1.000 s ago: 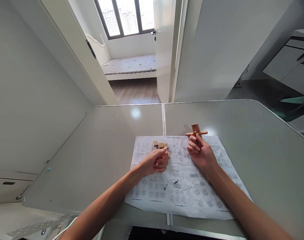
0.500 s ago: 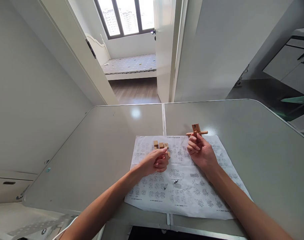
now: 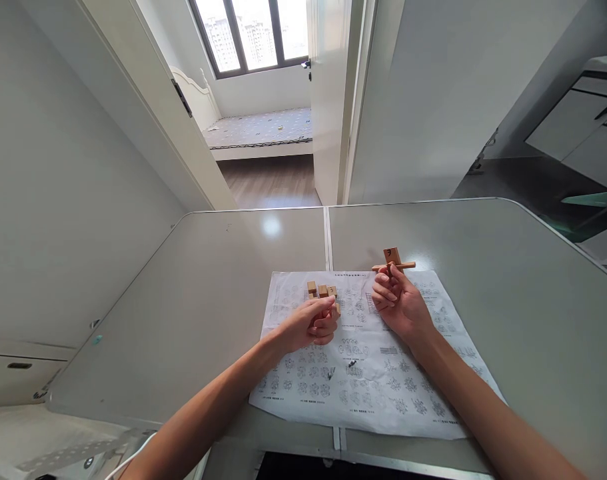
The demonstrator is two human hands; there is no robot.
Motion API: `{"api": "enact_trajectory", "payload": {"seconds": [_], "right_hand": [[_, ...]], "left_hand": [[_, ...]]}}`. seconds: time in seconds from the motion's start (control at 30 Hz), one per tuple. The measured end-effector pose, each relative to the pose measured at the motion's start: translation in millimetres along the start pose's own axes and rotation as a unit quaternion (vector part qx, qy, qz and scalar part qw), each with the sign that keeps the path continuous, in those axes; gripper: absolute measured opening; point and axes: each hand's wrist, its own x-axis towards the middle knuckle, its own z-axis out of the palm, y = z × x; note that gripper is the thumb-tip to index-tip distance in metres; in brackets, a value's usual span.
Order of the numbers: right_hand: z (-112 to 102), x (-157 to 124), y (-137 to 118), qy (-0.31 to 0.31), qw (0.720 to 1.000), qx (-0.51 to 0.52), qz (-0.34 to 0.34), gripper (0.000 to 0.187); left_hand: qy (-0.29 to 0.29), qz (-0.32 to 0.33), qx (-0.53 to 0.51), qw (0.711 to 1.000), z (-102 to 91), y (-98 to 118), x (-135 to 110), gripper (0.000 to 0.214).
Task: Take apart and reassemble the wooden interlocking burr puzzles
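My right hand point(image 3: 400, 303) is closed around a small wooden puzzle assembly point(image 3: 393, 260), a cross of notched sticks with a dark mark on its upright piece, held just above the far edge of a printed diagram sheet point(image 3: 363, 373). My left hand point(image 3: 310, 323) is curled, its fingertips pinching a notched wooden piece point(image 3: 323, 291) that lies on the sheet. Part of that piece is hidden under my fingers.
The sheet lies on a grey two-panel table point(image 3: 208, 300) with a seam down the middle. A white wall stands to the left. An open doorway point(image 3: 263, 120) ahead shows a bed and window. Cabinets point(image 3: 578, 127) sit at the right.
My right hand and its wooden cross have shifted very slightly toward the left. My left hand stays on the notched piece.
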Motion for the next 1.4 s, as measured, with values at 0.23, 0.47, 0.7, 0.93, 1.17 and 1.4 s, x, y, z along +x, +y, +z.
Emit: {"api": "enact_trajectory", "payload": {"seconds": [0.23,0.47,0.7,0.93,1.17,1.4], "right_hand": [[7.6,-4.3,5.1,-0.003,0.998,-0.063,0.009,0.026],[11.9,-8.2,8.9,-0.022,0.985,-0.169,0.005,0.034],[13.5,-9.6,9.5,-0.023,0.977,-0.213,0.017,0.035],[18.2,-13.8,16.4,-0.031,0.963,-0.267,0.029,0.037],[21.9,-16.3,16.9,-0.042,0.953,-0.297,0.033,0.041],[25.6,-20.8,14.7,-0.059,0.941,-0.333,0.028,0.04]], "left_hand": [[0.0,-0.001,0.022,1.0,3.9,1.6,-0.5,0.047],[-0.02,0.013,0.058,0.998,6.7,-2.7,-3.3,0.043],[-0.064,0.028,0.136,0.988,12.9,-12.0,-6.7,0.044],[0.094,0.209,0.255,0.939,12.9,-13.0,-10.2,0.041],[0.261,0.397,0.527,0.705,8.0,-12.3,-3.3,0.02],[0.292,0.34,0.639,0.625,2.1,-20.5,3.9,0.033]]}}
